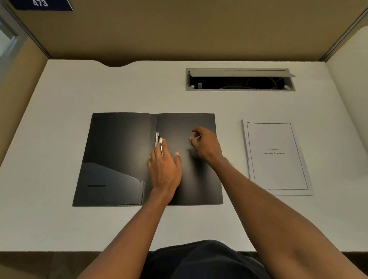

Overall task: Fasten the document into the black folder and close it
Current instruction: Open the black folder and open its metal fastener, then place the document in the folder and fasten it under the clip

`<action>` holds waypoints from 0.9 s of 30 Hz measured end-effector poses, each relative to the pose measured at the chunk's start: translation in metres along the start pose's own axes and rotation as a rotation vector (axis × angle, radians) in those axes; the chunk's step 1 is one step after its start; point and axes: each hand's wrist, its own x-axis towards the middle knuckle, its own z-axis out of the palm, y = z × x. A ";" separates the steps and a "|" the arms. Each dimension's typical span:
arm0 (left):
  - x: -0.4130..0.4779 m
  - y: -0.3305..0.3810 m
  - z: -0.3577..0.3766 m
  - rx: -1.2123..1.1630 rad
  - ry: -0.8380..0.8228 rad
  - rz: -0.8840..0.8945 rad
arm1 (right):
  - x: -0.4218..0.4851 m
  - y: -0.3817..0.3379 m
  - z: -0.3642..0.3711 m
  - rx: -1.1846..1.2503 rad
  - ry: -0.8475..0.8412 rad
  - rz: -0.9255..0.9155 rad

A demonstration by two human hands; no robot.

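The black folder (pixel 117 156) lies open flat in the middle of the white desk. A metal fastener strip (pixel 157 137) runs along its spine. My left hand (pixel 165 168) rests on the right inner cover, its fingertips touching the fastener. My right hand (pixel 206 144) hovers over the upper right inner cover, fingers loosely curled, and seems to pinch a small pale piece that I cannot identify. The white document (pixel 277 158), a bound stack with a bordered title page, lies to the right of the folder, apart from it.
A grey cable slot (pixel 239 80) with its lid raised sits at the back of the desk (pixel 74 85). Tan partition walls (pixel 185 31) enclose the desk at the back and both sides. A label reading 473 (pixel 39 2) is at the upper left.
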 end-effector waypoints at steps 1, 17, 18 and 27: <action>-0.003 0.010 0.003 -0.017 -0.007 0.017 | -0.004 0.010 -0.010 -0.005 0.017 0.012; -0.048 0.175 0.093 -0.206 -0.217 0.027 | -0.060 0.194 -0.181 -0.022 0.231 0.198; -0.049 0.183 0.100 -0.202 -0.238 0.020 | -0.062 0.202 -0.189 -0.023 0.237 0.211; -0.048 0.243 0.141 -0.118 -0.343 -0.125 | -0.061 0.261 -0.224 -0.195 0.259 0.296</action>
